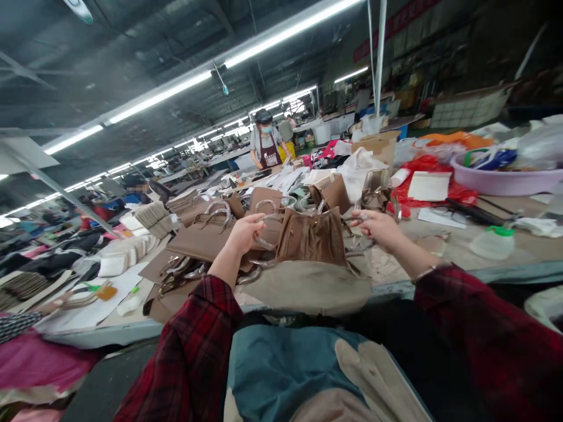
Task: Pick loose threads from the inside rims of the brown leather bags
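Observation:
A brown handbag (311,237) stands open in front of me, its top facing up and its lining showing. A beige cloth piece (303,287) spreads from its near side to the table edge. On the left, my left hand (247,232) is closed, pinching a plastic-wrapped handle (265,241) beside the bag. My right hand (377,227) pinches what looks like another wrapped handle at the bag's right side; its fingers partly cover it. More brown handbags (200,237) with wrapped handles are heaped to the left and behind.
Stacks of beige pieces (152,223) lie to the left, near a co-worker's hand (53,306). At the right are a purple basin (505,179), red plastic (424,170) and a green-capped bottle (492,241). A person in an apron (268,149) stands across the table.

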A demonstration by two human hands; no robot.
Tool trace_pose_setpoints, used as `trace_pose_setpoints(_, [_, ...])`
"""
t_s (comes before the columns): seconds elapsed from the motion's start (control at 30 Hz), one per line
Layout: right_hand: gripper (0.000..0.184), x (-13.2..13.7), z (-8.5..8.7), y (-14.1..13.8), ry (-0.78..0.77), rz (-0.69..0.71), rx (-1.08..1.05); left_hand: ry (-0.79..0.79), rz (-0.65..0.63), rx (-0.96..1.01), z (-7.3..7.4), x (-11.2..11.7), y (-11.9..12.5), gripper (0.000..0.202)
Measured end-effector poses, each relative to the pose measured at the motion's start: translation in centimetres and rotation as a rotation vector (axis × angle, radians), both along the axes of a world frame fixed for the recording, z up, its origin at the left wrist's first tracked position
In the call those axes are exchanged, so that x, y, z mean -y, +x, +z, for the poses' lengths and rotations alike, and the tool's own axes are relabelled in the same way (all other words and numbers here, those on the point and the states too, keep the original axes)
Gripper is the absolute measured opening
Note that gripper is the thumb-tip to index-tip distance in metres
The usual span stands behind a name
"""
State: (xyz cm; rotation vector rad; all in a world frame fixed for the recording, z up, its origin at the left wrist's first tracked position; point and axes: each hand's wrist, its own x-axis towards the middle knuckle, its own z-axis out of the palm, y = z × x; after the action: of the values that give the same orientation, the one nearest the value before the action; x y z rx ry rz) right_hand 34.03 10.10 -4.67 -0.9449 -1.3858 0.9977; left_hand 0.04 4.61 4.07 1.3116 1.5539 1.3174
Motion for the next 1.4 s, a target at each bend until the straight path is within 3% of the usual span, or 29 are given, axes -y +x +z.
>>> trace_pose_setpoints(0.1, [0.037,4.2,-1.8,-0.7,0.014,0.055,0.098,0.014,-0.034,-0.063,-2.5,2.1,-0.6,0.051])
trace_pose_setpoints(0.17, [0.032,7.7,-4.6,-2.3,0.021,0.135,0.154,-0.028,-0.074,-0.116,-4.9,3.4,-1.3,0.044])
trace_pose_setpoints(0.27, [0.041,12.1,-8.6,-5.5,0.035,0.321,0.303,-0.105,-0.121,-0.187,-8.4,4.8,-2.2,0.041])
trace_pose_setpoints(0.37, [0.048,14.6,-9.9,-7.9,-0.026,0.384,0.344,-0.122,-0.162,-0.223,-10.3,5.5,-2.1,0.059])
trace_pose_setpoints(0.47, [0.057,14.8,-8.6,-8.7,-0.086,0.414,0.399,-0.048,-0.207,-0.319,-10.8,4.7,-1.0,0.068])
trace_pose_setpoints(0.53, [0.063,14.3,-7.1,-8.3,-0.047,0.482,0.529,-0.01,-0.195,-0.467,-10.8,3.5,0.2,0.073])
trace_pose_setpoints(0.63, [0.059,12.8,-4.7,-6.8,0.068,0.497,0.767,-0.026,-0.147,-0.652,-10.8,1.7,1.6,0.06])
trace_pose_setpoints(0.7, [0.045,11.4,-3.0,-5.8,0.147,0.352,0.806,-0.017,-0.161,-0.68,-10.8,0.9,2.0,0.05])
trace_pose_setpoints(0.8, [0.032,8.1,-0.5,-5.3,0.314,0.113,0.782,0.021,-0.231,-0.638,-10.5,0.7,1.7,0.054])
trace_pose_setpoints(0.9, [0.029,4.2,1.9,-6.7,0.417,-0.007,0.897,0.034,-0.273,-0.61,-10.2,0.9,1.1,0.052])
trace_pose_setpoints(1.0, [0.028,1.2,3.5,-9.3,0.368,-0.09,1.158,0.008,-0.224,-0.639,-10.4,0.6,0.9,0.044])
trace_pose_setpoints(1.1, [0.029,-0.4,3.9,-11.4,0.3,-0.179,1.392,0.006,-0.139,-0.704,-11.1,-0.3,1.0,0.036])
trace_pose_setpoints(1.23, [0.025,-1.6,3.2,-11.9,0.242,-0.185,1.46,0.09,-0.098,-0.788,-12.0,-0.9,0.8,0.023])
trace_pose_setpoints(1.4, [0.021,-2.3,2.3,-10.8,0.273,-0.05,1.34,0.108,-0.1,-0.87,-12.2,3.0,-0.2,0.023])
